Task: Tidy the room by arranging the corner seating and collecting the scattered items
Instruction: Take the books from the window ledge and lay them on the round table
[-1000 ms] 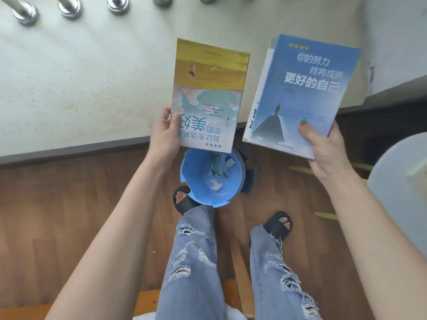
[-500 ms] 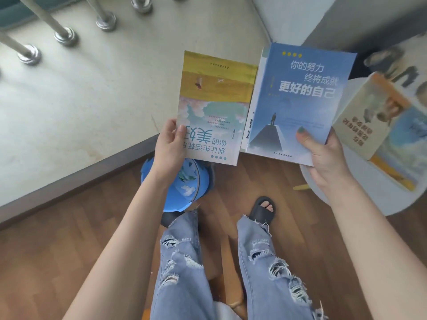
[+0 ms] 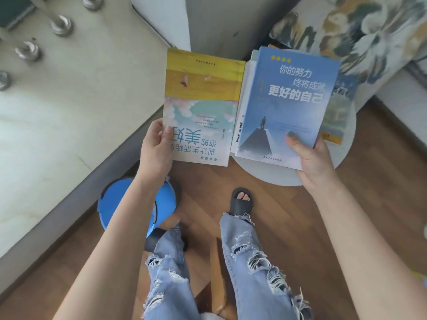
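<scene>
My left hand [image 3: 156, 148] grips the lower left corner of a yellow and pastel book [image 3: 203, 105], held upside down. My right hand [image 3: 309, 158] holds a blue book [image 3: 288, 105] by its lower right edge, thumb on the cover. Both books hover side by side; the blue one is over a small round white table [image 3: 344, 148]. Another book [image 3: 337, 116] lies on that table, mostly hidden behind the blue book.
A blue bin [image 3: 166, 204] stands on the wood floor by my left foot, partly behind my left arm. A pale stone ledge [image 3: 69, 107] with metal railing bases [image 3: 61, 25] fills the left. A floral cushion [image 3: 360, 35] sits at the upper right.
The view has swung right. Both books have moved with my hands toward the round table, and the blue book now covers most of the book lying there. The cushion has come into view.
</scene>
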A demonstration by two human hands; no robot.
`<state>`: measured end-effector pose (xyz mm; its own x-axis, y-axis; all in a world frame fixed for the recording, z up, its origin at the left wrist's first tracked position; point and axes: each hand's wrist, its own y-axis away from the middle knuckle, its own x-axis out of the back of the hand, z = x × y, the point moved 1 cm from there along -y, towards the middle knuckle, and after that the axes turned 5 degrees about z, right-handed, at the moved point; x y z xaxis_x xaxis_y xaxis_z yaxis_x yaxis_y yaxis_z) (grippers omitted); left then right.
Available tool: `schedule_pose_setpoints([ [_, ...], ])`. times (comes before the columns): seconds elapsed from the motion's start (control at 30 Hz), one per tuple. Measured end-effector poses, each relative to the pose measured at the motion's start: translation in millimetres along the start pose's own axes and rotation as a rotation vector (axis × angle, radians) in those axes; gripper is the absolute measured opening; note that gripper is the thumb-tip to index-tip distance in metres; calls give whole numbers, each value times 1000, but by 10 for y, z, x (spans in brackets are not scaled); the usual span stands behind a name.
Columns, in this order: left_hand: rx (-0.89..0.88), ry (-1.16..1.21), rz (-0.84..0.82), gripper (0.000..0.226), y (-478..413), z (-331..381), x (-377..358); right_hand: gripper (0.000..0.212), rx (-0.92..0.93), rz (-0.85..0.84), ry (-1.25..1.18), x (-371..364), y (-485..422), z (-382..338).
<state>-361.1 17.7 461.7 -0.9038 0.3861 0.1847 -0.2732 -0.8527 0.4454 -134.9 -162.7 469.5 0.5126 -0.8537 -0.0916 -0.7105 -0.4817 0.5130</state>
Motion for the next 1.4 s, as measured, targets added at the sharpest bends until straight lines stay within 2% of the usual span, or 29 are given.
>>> schedule_pose_setpoints([
  [0.2,-23,-56,-52,16,-80,65,-624,64,-1,94,-57,543,-148,-76],
  [0.33,-46,-126,-61,14,-160,75,-1048,36,-3,143,-69,987,-323,-87],
  [0.67,-28,-279,-63,14,-451,14,-1755,36,-34,233,-31,1691,-811,-127],
  [0.8,-21,-339,-50,14,-573,34,-1933,32,-49,238,-32,1764,-1002,-95],
  [1.13,27,-437,-54,22,-838,52,-2342,53,-107,245,52,1692,-1430,-65],
  [1.3,18,-481,-71,28,-878,28,-2456,36,-100,229,113,1658,-1498,-69],
  [1.4,19,-502,-75,29,-853,8,-2510,36,-84,239,193,1646,-1534,-51],
])
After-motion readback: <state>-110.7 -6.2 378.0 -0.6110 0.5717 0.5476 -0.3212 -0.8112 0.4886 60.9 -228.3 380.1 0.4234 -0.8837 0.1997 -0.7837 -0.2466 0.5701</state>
